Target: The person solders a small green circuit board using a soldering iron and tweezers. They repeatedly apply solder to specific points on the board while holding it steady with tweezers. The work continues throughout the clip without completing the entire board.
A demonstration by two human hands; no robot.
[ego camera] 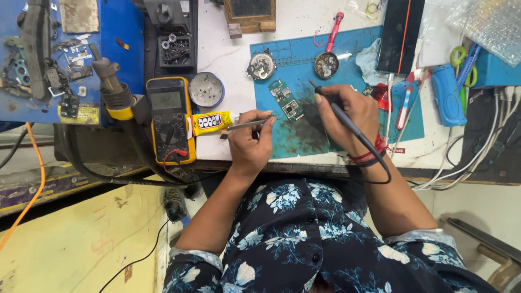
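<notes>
Circuit board (285,99) on mat (296,138) — multimeter (170,118) left, phone (400,34) behind

A small green circuit board (286,99) lies flat on the blue work mat, turned at a slant, its long side running from upper left to lower right, with pale components showing on its face. Thin metal tweezers (247,124) lie nearly level, their points aimed right toward the board's lower end but apart from it. A dark soldering iron (339,114) slants with its tip up and left, just beside the board's right edge, its black cord trailing down to the right.
</notes>
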